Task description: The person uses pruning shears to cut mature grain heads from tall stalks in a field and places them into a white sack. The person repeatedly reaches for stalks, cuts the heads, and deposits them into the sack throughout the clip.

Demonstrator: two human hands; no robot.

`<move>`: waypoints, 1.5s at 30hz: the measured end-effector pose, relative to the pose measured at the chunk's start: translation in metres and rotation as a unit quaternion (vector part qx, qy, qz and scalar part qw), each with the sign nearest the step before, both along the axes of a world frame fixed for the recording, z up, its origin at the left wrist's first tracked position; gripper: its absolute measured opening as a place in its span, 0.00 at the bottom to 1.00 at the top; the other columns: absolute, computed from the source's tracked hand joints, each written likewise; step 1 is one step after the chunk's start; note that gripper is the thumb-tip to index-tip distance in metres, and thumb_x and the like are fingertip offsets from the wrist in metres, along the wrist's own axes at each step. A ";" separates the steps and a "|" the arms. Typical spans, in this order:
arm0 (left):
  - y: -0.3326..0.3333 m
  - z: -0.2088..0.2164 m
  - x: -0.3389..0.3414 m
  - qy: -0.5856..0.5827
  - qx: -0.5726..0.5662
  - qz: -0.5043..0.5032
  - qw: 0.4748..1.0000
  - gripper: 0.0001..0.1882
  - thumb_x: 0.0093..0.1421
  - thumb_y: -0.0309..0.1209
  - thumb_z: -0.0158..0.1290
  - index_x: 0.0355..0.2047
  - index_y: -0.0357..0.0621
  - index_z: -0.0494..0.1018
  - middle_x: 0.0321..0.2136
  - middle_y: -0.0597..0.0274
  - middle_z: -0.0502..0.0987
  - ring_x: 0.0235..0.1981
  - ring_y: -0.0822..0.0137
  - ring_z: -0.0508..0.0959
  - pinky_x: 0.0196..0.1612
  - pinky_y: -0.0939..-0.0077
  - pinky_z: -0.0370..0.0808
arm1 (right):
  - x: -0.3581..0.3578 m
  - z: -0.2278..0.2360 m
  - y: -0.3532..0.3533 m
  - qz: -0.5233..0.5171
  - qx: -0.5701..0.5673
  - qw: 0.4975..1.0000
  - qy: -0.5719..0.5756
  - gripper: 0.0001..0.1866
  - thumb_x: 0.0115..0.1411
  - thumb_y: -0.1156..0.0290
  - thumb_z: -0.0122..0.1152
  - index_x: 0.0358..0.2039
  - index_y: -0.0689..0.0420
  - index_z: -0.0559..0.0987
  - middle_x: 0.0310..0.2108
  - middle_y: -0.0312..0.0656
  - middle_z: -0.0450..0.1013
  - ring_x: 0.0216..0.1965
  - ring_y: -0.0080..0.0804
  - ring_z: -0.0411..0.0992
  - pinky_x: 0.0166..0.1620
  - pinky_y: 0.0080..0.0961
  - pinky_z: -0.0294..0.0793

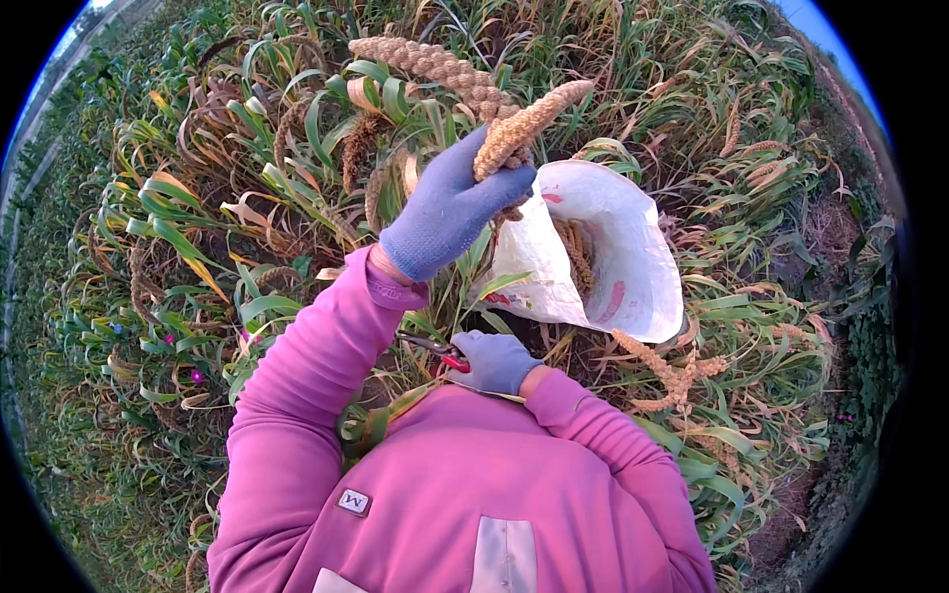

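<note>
Two gloved hands (445,212), one red-handled pruner (455,364) and one white sack (641,247) show. At least two millet heads (529,124) are held toward twelve o'clock.

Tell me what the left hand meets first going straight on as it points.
Probably the leafy plants beyond the seed heads in the left hand; the white bag lies right of that line. Depth unclear; it might pass above.

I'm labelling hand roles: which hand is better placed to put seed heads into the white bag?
Probably the left hand: it grips seed heads beside the white bag, while the right hand holds a red-handled tool.
</note>
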State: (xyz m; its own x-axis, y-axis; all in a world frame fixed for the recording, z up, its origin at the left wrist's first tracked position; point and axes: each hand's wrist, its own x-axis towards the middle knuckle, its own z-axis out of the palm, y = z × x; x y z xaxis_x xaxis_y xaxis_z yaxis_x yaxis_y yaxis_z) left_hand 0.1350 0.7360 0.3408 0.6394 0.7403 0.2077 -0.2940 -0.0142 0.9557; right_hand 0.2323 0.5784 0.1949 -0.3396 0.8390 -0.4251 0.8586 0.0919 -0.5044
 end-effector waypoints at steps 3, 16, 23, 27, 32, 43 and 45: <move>-0.030 -0.015 0.097 -0.005 -0.001 -0.056 0.998 0.15 0.60 0.33 0.54 0.44 0.37 0.70 0.30 0.64 0.74 0.31 0.75 0.73 0.36 0.77 0.73 | 0.011 0.022 -0.001 -0.039 -0.009 0.998 -0.040 0.24 0.56 0.48 0.59 0.41 0.56 0.75 0.38 0.49 0.75 0.42 0.48 0.76 0.43 0.39 0.74; -0.081 -0.143 0.004 0.164 0.076 -0.210 0.961 0.16 0.59 0.39 0.53 0.40 0.38 0.75 0.31 0.50 0.78 0.37 0.53 0.79 0.43 0.66 0.74 | 0.066 -0.010 -0.052 -0.180 -0.048 0.982 0.023 0.28 0.52 0.52 0.62 0.50 0.53 0.73 0.41 0.53 0.75 0.43 0.53 0.74 0.45 0.41 0.73; -0.150 -0.232 -0.195 0.487 0.020 0.097 0.868 0.11 0.60 0.35 0.51 0.34 0.39 0.75 0.29 0.50 0.77 0.32 0.49 0.78 0.37 0.62 0.74 | 0.065 -0.017 -0.047 -0.161 -0.053 0.985 0.029 0.27 0.53 0.54 0.63 0.50 0.54 0.71 0.40 0.53 0.74 0.43 0.54 0.73 0.45 0.42 0.72; -0.153 -0.314 -0.258 0.518 -0.090 0.337 0.781 0.13 0.61 0.34 0.48 0.35 0.36 0.74 0.28 0.48 0.78 0.30 0.50 0.78 0.37 0.63 0.73 | 0.051 -0.012 -0.040 -0.144 -0.052 0.988 0.034 0.27 0.53 0.54 0.62 0.50 0.54 0.70 0.43 0.51 0.74 0.45 0.53 0.72 0.46 0.41 0.71; -0.083 -0.412 -0.335 0.304 -0.243 0.628 0.674 0.14 0.60 0.31 0.45 0.39 0.36 0.75 0.29 0.51 0.79 0.31 0.58 0.79 0.38 0.64 0.73 | 0.038 -0.005 -0.042 -0.113 -0.068 0.991 -0.003 0.27 0.53 0.54 0.63 0.50 0.55 0.71 0.46 0.50 0.73 0.46 0.51 0.72 0.47 0.40 0.71; -0.092 -0.447 -0.339 -0.093 -0.454 0.516 0.720 0.23 0.64 0.48 0.48 0.57 0.60 0.63 0.52 0.60 0.71 0.48 0.58 0.72 0.48 0.52 0.67 | -0.029 -0.011 0.022 -0.018 -0.111 0.991 0.073 0.29 0.53 0.55 0.64 0.52 0.55 0.69 0.43 0.50 0.73 0.44 0.51 0.73 0.46 0.37 0.72; -0.094 -0.449 -0.341 -0.142 -0.488 0.495 0.705 0.22 0.64 0.46 0.50 0.56 0.59 0.65 0.52 0.60 0.70 0.50 0.59 0.71 0.47 0.56 0.69 | -0.045 -0.023 0.048 -0.001 -0.112 0.988 0.111 0.28 0.54 0.56 0.63 0.52 0.56 0.70 0.42 0.50 0.73 0.45 0.50 0.72 0.48 0.36 0.71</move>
State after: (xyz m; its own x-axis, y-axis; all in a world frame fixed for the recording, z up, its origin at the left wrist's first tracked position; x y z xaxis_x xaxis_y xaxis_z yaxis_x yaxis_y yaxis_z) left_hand -0.2061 0.6418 -0.1084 -0.2557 0.6731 -0.6940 -0.7834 0.2764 0.5567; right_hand 0.1875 0.6262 0.1723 -0.4438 0.7330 -0.5156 0.7249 -0.0446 -0.6874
